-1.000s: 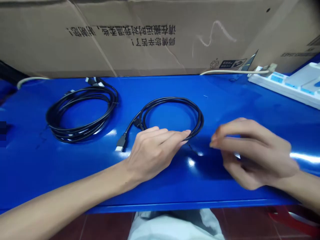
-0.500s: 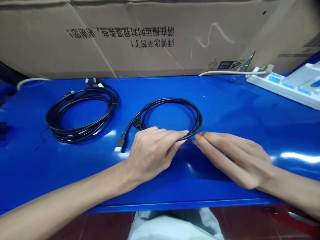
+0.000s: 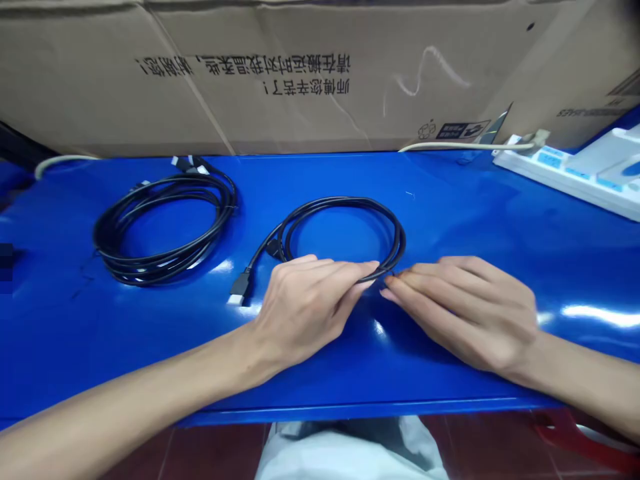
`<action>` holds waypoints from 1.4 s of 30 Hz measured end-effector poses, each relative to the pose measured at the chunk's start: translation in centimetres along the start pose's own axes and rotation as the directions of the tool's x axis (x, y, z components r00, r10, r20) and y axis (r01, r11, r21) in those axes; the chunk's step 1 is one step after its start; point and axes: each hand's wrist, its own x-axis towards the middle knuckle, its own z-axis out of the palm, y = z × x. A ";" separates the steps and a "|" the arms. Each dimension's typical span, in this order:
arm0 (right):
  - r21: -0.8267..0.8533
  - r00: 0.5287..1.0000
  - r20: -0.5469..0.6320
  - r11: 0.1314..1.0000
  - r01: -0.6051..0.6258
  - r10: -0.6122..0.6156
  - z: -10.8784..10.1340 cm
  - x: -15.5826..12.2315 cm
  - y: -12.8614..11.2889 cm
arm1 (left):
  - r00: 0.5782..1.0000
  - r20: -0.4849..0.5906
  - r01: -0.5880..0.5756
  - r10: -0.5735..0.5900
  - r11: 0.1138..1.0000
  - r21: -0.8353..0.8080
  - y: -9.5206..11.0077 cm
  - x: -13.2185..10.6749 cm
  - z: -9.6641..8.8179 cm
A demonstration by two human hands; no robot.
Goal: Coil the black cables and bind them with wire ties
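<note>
In the head view a coiled black cable (image 3: pixel 345 203) lies on the blue tabletop, and its flat plug with a pale end (image 3: pixel 239 291) points toward the near left. My left hand (image 3: pixel 313 293) is closed on the near side of this coil, pinching the strands between thumb and fingers. Close beside the strands, at the right, my right hand (image 3: pixel 465 310) has its fingertips drawn together. A thin dark bit shows at those fingertips, too small to name. The second plug (image 3: pixel 273 249) sits by the left side of the loop, partly hidden.
Another bundle of coiled black cables (image 3: pixel 165 257) lies at the left. Along the back stands a large cardboard box (image 3: pixel 300 127) with upside-down print. A white power strip (image 3: pixel 575 170) with a pale cord is at the back right. The blue table's front edge (image 3: pixel 350 412) runs below my hands.
My right hand has turned a little, its fingers curling in more and its fingertips dropping slightly by the coil. The left hand keeps its hold on the cable.
</note>
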 end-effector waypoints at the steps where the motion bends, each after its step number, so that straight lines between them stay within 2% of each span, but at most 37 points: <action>1: 0.077 0.997 0.006 0.994 -0.079 0.079 0.2 -0.2 0.0 | 1.000 -0.010 -0.005 0.005 1.000 0.000 -0.1 0.0 0.1; 5: 0.281 0.926 0.115 0.883 -0.376 0.358 1.0 -0.8 0.0 | 0.999 -0.023 -0.035 0.035 0.999 0.018 -0.3 0.0 0.4; 8: 0.337 0.878 0.145 0.811 -0.478 0.456 1.1 -0.7 -0.4 | 0.999 -0.018 -0.045 0.045 0.998 0.041 -0.4 0.0 0.5; 11: 0.401 0.815 0.234 0.710 -0.578 0.531 0.8 -0.4 -0.9 | 0.999 -0.018 -0.045 0.045 0.998 0.036 -0.4 -0.1 0.5; 14: 0.513 0.703 0.330 0.505 -0.694 0.630 0.7 -0.3 -1.1 | 0.998 -0.031 -0.047 0.048 0.998 0.039 -0.4 0.0 0.6; 17: 0.651 0.592 0.439 0.215 -0.728 0.676 0.9 -0.5 -0.9 | 0.998 -0.040 -0.043 0.045 0.998 0.041 -0.3 0.1 0.5; 20: 0.725 0.552 0.550 -0.031 -0.688 0.627 1.3 -0.6 -0.6 | 1.000 0.011 -0.023 0.022 0.997 0.074 -0.2 0.2 0.3; 23: 0.739 0.550 0.612 -0.163 -0.654 0.568 1.7 -0.5 -0.3 | 0.993 0.111 -0.050 0.037 0.992 0.118 -0.3 0.2 0.1; 27: 0.724 0.548 0.647 -0.204 -0.659 0.530 1.8 -0.1 0.0 | 0.991 0.110 -0.092 0.075 0.983 0.162 -0.5 0.2 0.1; 31: 0.737 0.592 0.649 -0.205 -0.643 0.478 1.8 0.0 0.1 | 0.990 0.103 -0.112 0.096 0.981 0.160 -0.5 0.2 0.0; 34: 0.744 0.612 0.651 -0.218 -0.632 0.450 1.8 -0.1 0.2 | 0.990 0.055 -0.134 0.128 0.983 0.125 -0.6 0.2 0.0; 37: 0.747 0.621 0.649 -0.210 -0.631 0.440 1.7 -0.2 0.3 | 0.986 -0.016 -0.166 0.168 0.981 0.104 -0.8 0.2 0.1; 42: 0.743 0.627 0.645 -0.168 -0.648 0.437 1.7 -0.2 0.2 | 0.983 -0.046 -0.175 0.180 0.980 0.098 -1.0 0.1 0.3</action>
